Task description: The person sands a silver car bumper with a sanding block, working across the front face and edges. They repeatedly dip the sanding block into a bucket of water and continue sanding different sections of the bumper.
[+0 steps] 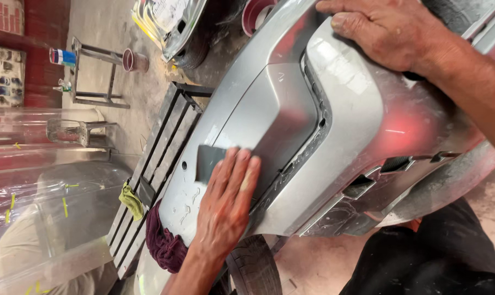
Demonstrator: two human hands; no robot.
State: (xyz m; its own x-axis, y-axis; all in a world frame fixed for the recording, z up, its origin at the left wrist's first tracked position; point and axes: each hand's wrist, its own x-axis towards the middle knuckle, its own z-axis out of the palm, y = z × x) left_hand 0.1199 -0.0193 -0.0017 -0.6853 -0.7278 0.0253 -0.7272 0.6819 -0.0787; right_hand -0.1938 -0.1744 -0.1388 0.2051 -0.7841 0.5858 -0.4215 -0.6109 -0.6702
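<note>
Sandpaper, a dark sheet, lies flat on the silver bumper under my left hand, fingers stretched out and pressing it down. My right hand rests open on the bumper's upper edge, holding nothing. A maroon rag hangs below, a tyre beside it.

I see the bumper lying across a slatted rack, with a tyre under its near edge. My left hand lies flat on the bumper's panel, its fingertips on a sanding sheet; my right hand rests on the bumper's far edge, well apart. A rag hangs just left of my left wrist, a small cloth beside it on the rack. Behind the rack (on the floor) stands a metal stand.
</note>
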